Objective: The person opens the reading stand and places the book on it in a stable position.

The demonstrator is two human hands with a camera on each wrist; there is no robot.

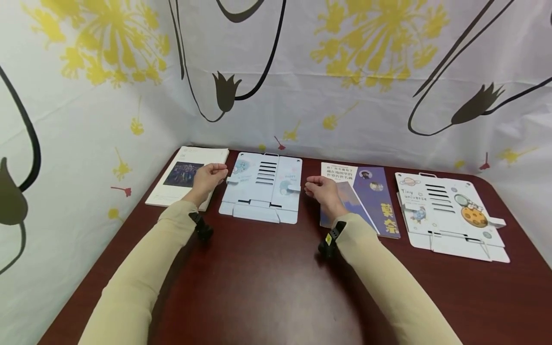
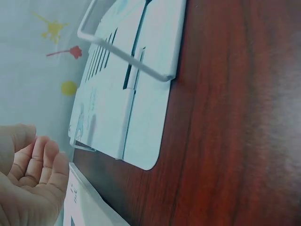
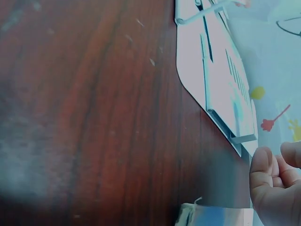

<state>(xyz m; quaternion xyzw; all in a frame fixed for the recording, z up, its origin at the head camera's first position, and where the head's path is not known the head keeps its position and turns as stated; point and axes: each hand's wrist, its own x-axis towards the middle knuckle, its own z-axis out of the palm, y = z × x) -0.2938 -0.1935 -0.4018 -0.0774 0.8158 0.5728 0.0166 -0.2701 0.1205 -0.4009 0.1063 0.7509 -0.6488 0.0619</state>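
A white folding book stand (image 1: pixel 267 191) with slots and pale blue cartoon prints lies on the table between my two hands. My left hand (image 1: pixel 205 181) hovers at its left edge, over a white book (image 1: pixel 161 192) with a dark picture. On the other side, my right hand (image 1: pixel 324 192) is a little apart from the stand's right edge, beside a purple book (image 1: pixel 379 206). Both hands hold nothing, their fingers loosely bent. In the left wrist view the stand's wire bar (image 2: pixel 127 57) sticks up; small clips stand out at its sides.
A second white book stand (image 1: pixel 444 211), with planet and astronaut prints, lies at the right. Dark reddish wooden table (image 1: pixel 258 278) stretches in front. A white patterned curtain (image 1: pixel 276 86) hangs behind the table and along its left side.
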